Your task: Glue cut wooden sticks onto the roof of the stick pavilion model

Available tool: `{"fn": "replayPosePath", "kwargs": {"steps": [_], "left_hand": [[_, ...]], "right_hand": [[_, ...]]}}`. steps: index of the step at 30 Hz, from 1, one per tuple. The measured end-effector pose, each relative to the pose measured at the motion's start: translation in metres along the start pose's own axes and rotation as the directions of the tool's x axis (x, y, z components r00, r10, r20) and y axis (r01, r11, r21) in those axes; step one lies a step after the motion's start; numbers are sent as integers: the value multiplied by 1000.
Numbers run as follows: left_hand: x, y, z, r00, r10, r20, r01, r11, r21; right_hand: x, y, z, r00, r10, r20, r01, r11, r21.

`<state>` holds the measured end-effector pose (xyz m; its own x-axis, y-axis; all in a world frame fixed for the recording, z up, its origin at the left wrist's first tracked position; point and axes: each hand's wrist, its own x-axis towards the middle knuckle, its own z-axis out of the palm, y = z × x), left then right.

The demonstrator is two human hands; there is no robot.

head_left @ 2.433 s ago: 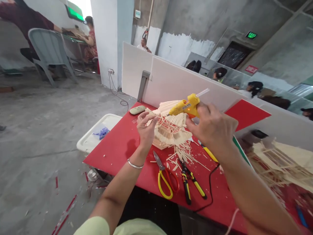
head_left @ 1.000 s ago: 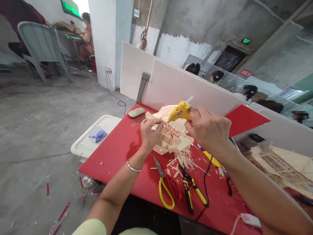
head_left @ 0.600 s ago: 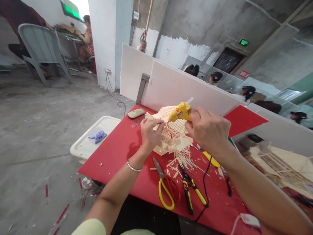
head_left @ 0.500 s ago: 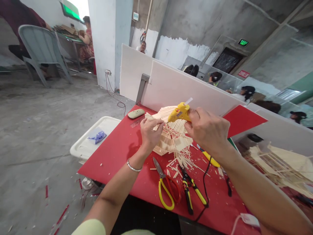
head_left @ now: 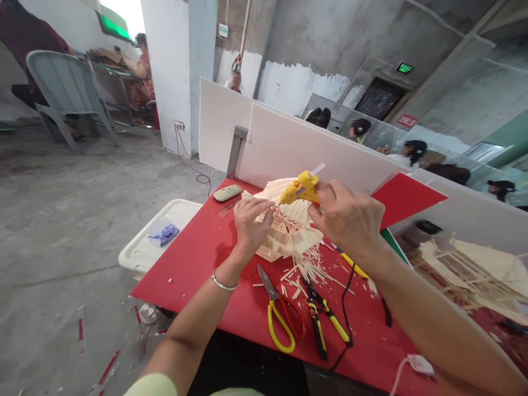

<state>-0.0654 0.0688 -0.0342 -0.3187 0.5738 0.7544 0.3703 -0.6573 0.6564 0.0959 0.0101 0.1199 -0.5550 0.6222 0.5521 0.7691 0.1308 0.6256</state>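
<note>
My right hand (head_left: 350, 213) is wrapped round a yellow hot glue gun (head_left: 300, 187), its nozzle pointing down and left toward my other hand's fingertips. A pale glue stick (head_left: 317, 169) pokes out of the gun's back. My left hand (head_left: 253, 221) is pinched at the left side of a model built of thin wooden sticks (head_left: 274, 242); what lies between the fingertips is too small to make out. Parts of the model are hidden behind both hands. Loose cut sticks (head_left: 309, 267) lie in front of it.
On the red table (head_left: 190, 264) lie scissors (head_left: 274, 308), yellow-black pliers (head_left: 324, 319), a utility knife (head_left: 350, 261) and an oval case (head_left: 227, 192). The gun's black cord (head_left: 346, 302) runs to the front edge. Another stick model (head_left: 474, 275) stands at right; a white lidded bin (head_left: 140, 247) at left.
The whole view has shifted slightly. Both hands and the glue gun keep nearly the same place over the stick model, the nozzle still close to my left fingertips.
</note>
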Motion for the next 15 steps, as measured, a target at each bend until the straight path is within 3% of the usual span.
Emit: {"fn": "replayPosePath", "kwargs": {"steps": [15], "left_hand": [[0, 2, 0, 996, 80, -44, -78, 996, 48]], "right_hand": [[-4, 1, 6, 1000, 11, -21, -11, 1000, 22]]}}
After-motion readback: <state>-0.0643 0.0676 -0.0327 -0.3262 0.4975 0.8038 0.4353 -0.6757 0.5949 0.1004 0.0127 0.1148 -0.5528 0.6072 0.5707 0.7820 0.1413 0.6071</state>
